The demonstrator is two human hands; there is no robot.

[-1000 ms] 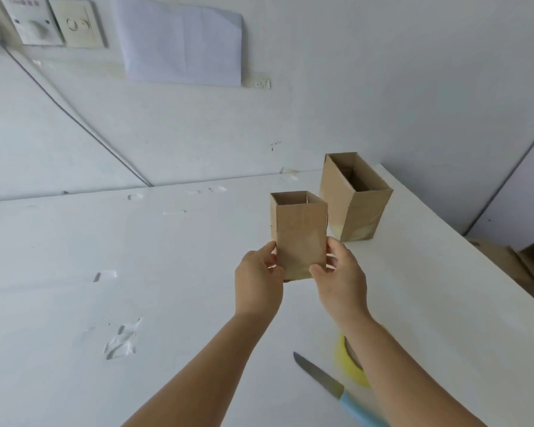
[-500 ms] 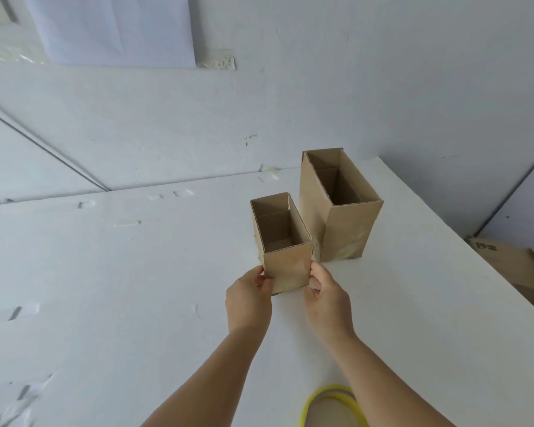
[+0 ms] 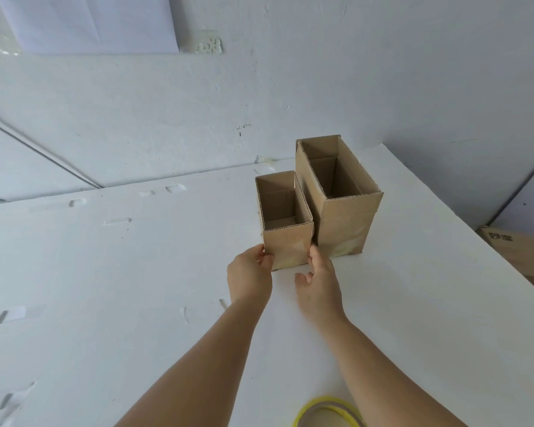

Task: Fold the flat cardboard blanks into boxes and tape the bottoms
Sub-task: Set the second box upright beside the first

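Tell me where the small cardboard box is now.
In the head view, the small box stands on the white table, against the taller box's left side, between both hands.

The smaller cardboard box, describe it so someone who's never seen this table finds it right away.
On the white table, two open-topped cardboard boxes stand side by side near the far right corner. The smaller box is the left, shorter one, with the left hand and right hand at its base.

Two open-topped cardboard boxes upright on the bench [image 3: 136,272]: a small box [image 3: 285,241] and a taller box [image 3: 342,223]. Two hands: left [image 3: 249,277], right [image 3: 319,288]. One yellow tape roll [image 3: 327,412]. One sheet of paper [image 3: 90,23] on the wall. One more carton [image 3: 518,257] beyond the bench edge.
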